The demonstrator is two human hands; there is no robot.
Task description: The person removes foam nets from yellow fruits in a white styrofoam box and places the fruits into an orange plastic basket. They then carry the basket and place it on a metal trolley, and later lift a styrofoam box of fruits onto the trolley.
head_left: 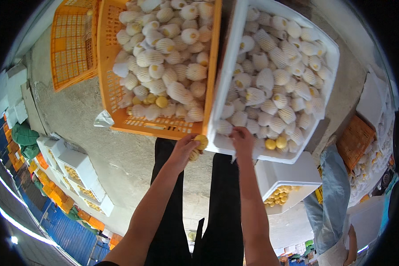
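Observation:
My left hand (pixel 186 148) holds round yellow fruits (pixel 201 142), one above another, just below the near edge of an orange plastic crate (pixel 143 129). My right hand (pixel 242 138) is over the near left corner of a white foam box (pixel 331 66), its fingertips close to a fruit in a white foam net (pixel 224 127); whether they grip anything cannot be told. Both containers hold many fruits in foam nets. A few bare yellow fruits (pixel 161 101) lie in the crate, and two more (pixel 281 142) in the foam box.
Another orange crate (pixel 71 46) stands on the concrete floor at upper left. Below the foam box is a foam box of bare yellow fruits (pixel 306 184). A person in light blue trousers (pixel 334 186) is at right, near a tilted orange crate (pixel 360 141). More fruit boxes (pixel 76 166) stand at left.

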